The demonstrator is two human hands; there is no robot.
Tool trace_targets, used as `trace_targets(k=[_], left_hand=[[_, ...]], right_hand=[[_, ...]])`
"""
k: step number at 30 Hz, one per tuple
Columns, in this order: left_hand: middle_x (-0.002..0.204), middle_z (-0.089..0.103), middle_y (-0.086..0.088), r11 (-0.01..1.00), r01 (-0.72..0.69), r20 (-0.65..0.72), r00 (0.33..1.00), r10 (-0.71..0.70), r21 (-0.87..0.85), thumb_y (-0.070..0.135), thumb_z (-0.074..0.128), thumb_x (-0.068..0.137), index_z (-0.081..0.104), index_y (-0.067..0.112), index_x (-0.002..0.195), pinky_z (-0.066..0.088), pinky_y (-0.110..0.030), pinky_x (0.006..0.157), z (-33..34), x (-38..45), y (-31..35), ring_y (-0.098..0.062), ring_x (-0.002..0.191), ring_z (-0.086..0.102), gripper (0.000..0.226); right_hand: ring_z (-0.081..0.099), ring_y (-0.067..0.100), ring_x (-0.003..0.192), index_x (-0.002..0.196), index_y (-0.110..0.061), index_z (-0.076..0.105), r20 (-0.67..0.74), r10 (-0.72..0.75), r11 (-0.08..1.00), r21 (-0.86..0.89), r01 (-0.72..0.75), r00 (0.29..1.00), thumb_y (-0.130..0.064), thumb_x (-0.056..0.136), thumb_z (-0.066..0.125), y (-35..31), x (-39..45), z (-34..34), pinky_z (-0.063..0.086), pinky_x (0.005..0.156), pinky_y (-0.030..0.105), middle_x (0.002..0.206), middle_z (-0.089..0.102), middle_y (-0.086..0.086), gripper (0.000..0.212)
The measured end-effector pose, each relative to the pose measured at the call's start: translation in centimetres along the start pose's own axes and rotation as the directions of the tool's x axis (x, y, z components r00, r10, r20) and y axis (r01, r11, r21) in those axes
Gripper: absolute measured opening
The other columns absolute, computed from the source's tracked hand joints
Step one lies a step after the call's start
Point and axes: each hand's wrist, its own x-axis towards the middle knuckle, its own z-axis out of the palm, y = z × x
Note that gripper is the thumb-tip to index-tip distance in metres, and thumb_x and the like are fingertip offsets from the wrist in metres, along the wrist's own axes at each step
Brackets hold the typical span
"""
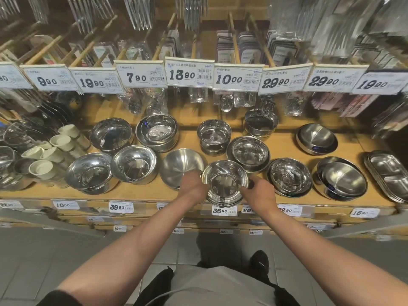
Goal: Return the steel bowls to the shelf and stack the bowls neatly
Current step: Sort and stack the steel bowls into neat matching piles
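A polished steel bowl stack point(225, 184) sits at the front edge of the wooden shelf point(141, 192). My left hand point(194, 187) grips its left rim and my right hand point(259, 192) grips its right rim. Just left of it lies a matte steel bowl point(180, 165), tilted toward me, with my left hand in front of its lower right edge. Behind the held stack stands another shiny bowl stack point(249, 153). More steel bowls point(133, 164) line the shelf in two rows on both sides.
Cream cups point(40, 167) crowd the shelf's left end; steel divided trays point(388, 175) lie at the right end. Hanging packaged cutlery and price tags point(189, 72) overhang the back row. Price labels point(224, 210) run along the shelf front. My shoes stand on the tiled floor below.
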Motion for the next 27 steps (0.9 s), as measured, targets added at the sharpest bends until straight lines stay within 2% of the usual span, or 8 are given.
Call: trace_targets(k=[4,9,13,16,19,21,23,27], left_hand=[[0.088,0.066,-0.003,1.0,0.003,0.007,1.0,-0.003,-0.005,0.009,0.065,0.082,0.066,0.008,0.102,0.041,-0.024,0.058,-0.1,0.0,0.1,-0.017,0.076,0.059,0.02],[0.093,0.066,-0.004,0.999,-0.024,0.027,0.999,0.024,-0.025,0.013,0.066,0.083,0.065,0.007,0.107,0.038,-0.02,0.053,-0.5,-0.1,0.0,-0.017,0.079,0.059,0.024],[0.118,0.068,-0.004,0.994,-0.107,-0.003,0.994,0.107,-0.001,0.021,0.063,0.092,0.055,0.01,0.138,0.045,-0.022,0.079,-2.5,-0.7,-0.7,-0.016,0.098,0.063,0.048],[0.112,0.073,-0.004,0.99,-0.14,-0.097,0.986,0.137,-0.022,0.027,0.061,0.095,0.065,0.018,0.121,0.051,-0.025,0.07,-5.1,-0.9,-1.4,-0.013,0.084,0.065,0.028],[0.097,0.071,0.002,0.975,-0.099,-0.135,0.988,0.073,-0.2,0.022,0.062,0.095,0.066,0.024,0.103,0.056,-0.028,0.058,-7.1,-0.5,-1.5,-0.01,0.067,0.068,0.01],[0.097,0.07,0.002,0.956,-0.065,-0.148,0.989,0.023,-0.286,0.018,0.062,0.095,0.067,0.028,0.101,0.061,-0.036,0.068,-8.1,-0.1,-1.5,-0.016,0.077,0.069,0.012],[0.098,0.071,0.0,0.934,-0.026,-0.158,0.987,-0.033,-0.357,0.016,0.063,0.095,0.068,0.026,0.102,0.062,-0.043,0.081,-8.8,0.1,-1.7,-0.019,0.084,0.07,0.014],[0.094,0.072,-0.001,0.915,0.02,-0.202,0.973,-0.11,-0.402,0.013,0.063,0.093,0.07,0.023,0.098,0.06,-0.039,0.079,-9.5,-0.8,-2.6,-0.015,0.078,0.067,0.013]], right_hand=[[0.052,0.01,0.055,0.116,-0.007,0.07,-0.002,-0.004,1.0,-0.026,0.004,1.0,-0.017,0.092,0.07,-0.1,0.1,-0.2,0.035,0.049,0.022,0.067,0.06,-0.001,0.027],[0.054,0.012,0.057,0.12,-0.008,0.069,0.038,0.001,1.0,-0.001,0.0,0.999,-0.023,0.094,0.068,-0.5,-0.3,-0.8,0.038,0.052,0.022,0.07,0.065,0.002,0.03],[0.059,0.012,0.069,0.11,-0.013,0.07,0.01,0.035,0.992,0.119,-0.036,0.999,-0.036,0.096,0.065,-0.2,-0.5,-3.1,0.044,0.063,0.027,0.084,0.071,0.006,0.027],[0.063,0.008,0.079,0.104,-0.028,0.065,-0.037,0.08,0.972,0.222,-0.069,0.996,-0.039,0.096,0.064,0.7,-0.2,-5.8,0.047,0.065,0.022,0.083,0.067,-0.01,0.013],[0.065,0.017,0.075,0.114,-0.021,0.069,-0.017,0.095,0.941,0.328,-0.084,0.995,-0.037,0.097,0.062,0.9,0.7,-7.5,0.052,0.071,0.033,0.08,0.069,-0.005,0.025],[0.064,0.018,0.074,0.121,-0.02,0.068,0.001,0.087,0.928,0.365,-0.081,0.996,-0.036,0.097,0.061,0.7,1.5,-8.1,0.05,0.07,0.032,0.081,0.07,-0.007,0.029],[0.065,0.013,0.084,0.124,-0.023,0.067,0.005,0.059,0.939,0.338,-0.057,0.998,-0.036,0.098,0.06,0.3,2.2,-8.4,0.049,0.071,0.03,0.093,0.072,-0.008,0.03],[0.062,0.015,0.099,0.129,-0.024,0.066,0.074,-0.014,0.959,0.284,-0.007,0.997,-0.038,0.099,0.059,-1.0,3.7,-8.0,0.048,0.081,0.032,0.11,0.069,-0.005,0.033]])
